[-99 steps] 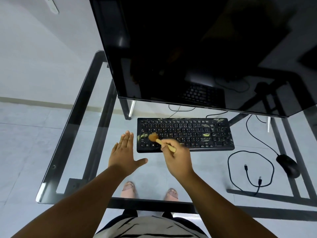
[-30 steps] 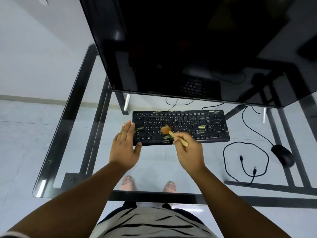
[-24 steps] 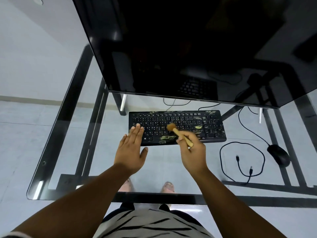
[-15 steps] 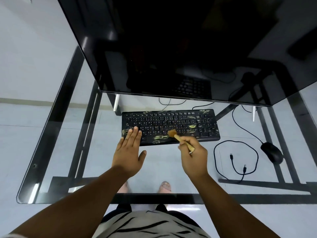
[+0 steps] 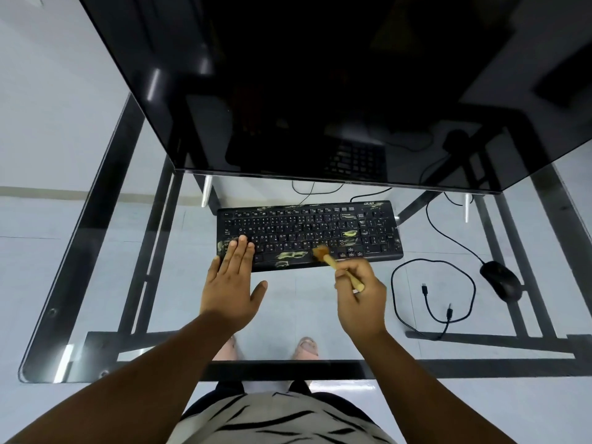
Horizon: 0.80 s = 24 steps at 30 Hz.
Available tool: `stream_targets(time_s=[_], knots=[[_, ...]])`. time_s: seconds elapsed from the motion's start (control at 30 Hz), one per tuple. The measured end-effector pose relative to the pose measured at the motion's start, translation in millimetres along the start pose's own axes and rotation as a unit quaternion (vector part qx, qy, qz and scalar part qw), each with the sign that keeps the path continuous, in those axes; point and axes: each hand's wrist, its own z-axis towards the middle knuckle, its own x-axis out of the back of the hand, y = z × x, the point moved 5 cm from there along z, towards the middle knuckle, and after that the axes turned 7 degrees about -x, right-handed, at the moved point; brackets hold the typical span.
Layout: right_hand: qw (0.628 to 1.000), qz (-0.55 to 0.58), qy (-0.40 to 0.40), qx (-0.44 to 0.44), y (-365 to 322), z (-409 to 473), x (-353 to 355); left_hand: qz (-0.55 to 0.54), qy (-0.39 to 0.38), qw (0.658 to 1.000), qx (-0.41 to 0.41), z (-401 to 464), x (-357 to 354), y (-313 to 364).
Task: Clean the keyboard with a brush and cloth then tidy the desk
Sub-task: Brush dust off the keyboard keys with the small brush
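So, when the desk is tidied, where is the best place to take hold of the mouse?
Probably grip the mouse across its two long sides, coming from above. It lies flat on the glass desk, with free space on both sides. Its cable leaves the far end, so avoid that end.

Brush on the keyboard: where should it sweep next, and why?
Probably a short sweep left along the bottom row: the brush, held by the right hand, sits beside pale smears on the keyboard, which the left hand steadies.

Glass desk (image 5: 96,251) on black frame, pale floor (image 5: 25,267), possibly tiled
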Motion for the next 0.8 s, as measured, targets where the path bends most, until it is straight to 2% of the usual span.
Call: stream_targets(time_s=[0.07, 0.1, 0.17, 0.23, 0.3, 0.37, 0.43, 0.5, 0.53, 0.6, 0.7, 0.73, 0.8], knots=[[0.998, -0.026, -0.059, 0.016, -3, -4, -10, -0.004, 0.002, 1.0, -0.002, -1, 2, -1], [0.997, -0.06, -0.054, 0.022, -1, -5, -11, -0.007, 0.003, 1.0, -0.001, -1, 2, -1], [0.995, -0.099, 0.021, 0.016, 2, -2, -3, -0.01, 0.001, 1.0, 0.002, -2, 2, -1], [0.998, -0.049, 0.039, 0.019, 0, -1, 1, -0.007, 0.001, 1.0, 0.005, -3, 3, -1], [0.998, -0.009, -0.041, 0.037, -5, -3, -9, -0.006, 0.001, 1.0, 0.009, -5, 5, -3], [0.993, -0.044, -0.09, 0.059, -7, -6, -18, -0.008, -0.001, 1.0, 0.016, -6, 7, -5], [0.993, -0.094, -0.029, 0.06, -5, -4, -14, -0.007, -0.005, 1.0, 0.019, -6, 10, -6], [0.995, -0.073, 0.029, 0.056, -8, -2, -9, -0.01, 0.001, 1.0, 0.02, -6, 12, -7], [0.997, -0.041, 0.017, 0.064, -12, -3, -11, -0.009, 0.0, 1.0, 0.021, -6, 13, -8], [0.994, 0.001, -0.073, 0.077, -21, -6, -24, -0.013, -0.001, 1.0, 0.025, -7, 14, -11], [0.973, -0.043, -0.205, 0.098, -21, -11, -50, -0.02, 0.002, 0.999, 0.037, -7, 17, -14], [0.969, -0.075, -0.209, 0.105, -18, -12, -55, -0.02, 0.0, 0.999, 0.039, -7, 18, -15], [0.98, -0.095, -0.145, 0.102, -15, -10, -53, -0.017, -0.002, 0.999, 0.042, -7, 20, -16]])
